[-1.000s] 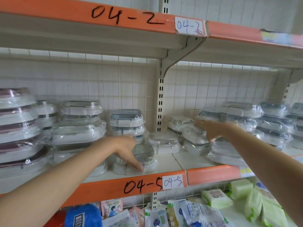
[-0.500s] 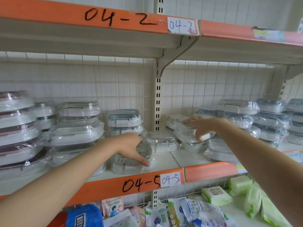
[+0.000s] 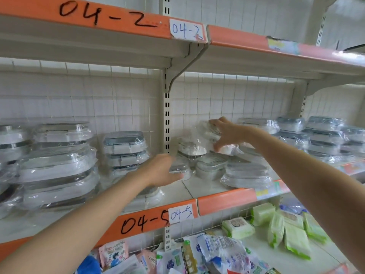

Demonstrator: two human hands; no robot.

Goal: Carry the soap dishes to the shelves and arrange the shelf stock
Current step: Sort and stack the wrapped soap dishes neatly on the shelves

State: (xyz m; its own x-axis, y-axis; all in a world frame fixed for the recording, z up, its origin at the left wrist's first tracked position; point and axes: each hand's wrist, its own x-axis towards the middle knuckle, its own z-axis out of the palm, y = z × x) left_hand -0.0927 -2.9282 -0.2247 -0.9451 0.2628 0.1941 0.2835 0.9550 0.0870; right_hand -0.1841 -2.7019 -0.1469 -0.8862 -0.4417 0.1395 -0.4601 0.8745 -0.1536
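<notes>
soap dish lifted above middle shelf, right of upright post | right hand gripping it by long edges | left hand blurred, fingers loosely bent over low dish, grip unclear | likely light, stiff shell, slippery wrap: hold rims, not film | stack depth hidden behind forearms

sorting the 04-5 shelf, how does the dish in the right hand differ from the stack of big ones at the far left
The dish in the right hand is small, single and lifted off the shelf, gripped by the right hand. The big stack at the left is much wider, several high, and rests on the 04-5 shelf untouched. Both are pale containers wrapped in clear plastic.
</notes>
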